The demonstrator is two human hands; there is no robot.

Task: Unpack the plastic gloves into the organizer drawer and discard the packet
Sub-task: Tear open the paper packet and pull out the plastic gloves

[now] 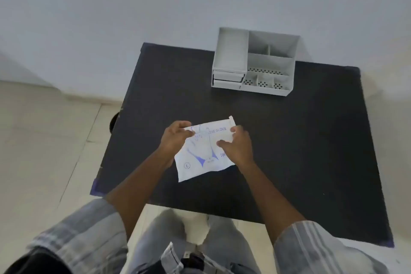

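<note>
Here the flat white plastic glove packet with blue print [203, 153] is held just above the black table [289, 140], left hand [175, 138] and right hand [236, 145] pinching its top edge. Tearing should start at the raised corner, pulling the hands apart steadily, well short of the grey plastic organizer [253, 62].

Both bare forearms reach forward from rolled-up striped sleeves and draw in toward each other; the left hand [175, 138] has its fingers curled, thumb and fingertips pinching the upper left corner of the packet [200, 158]; the right hand [238, 145] lies knuckles up, fingers bent over the packet's right edge, thumb stretched leftward across its face.
</note>
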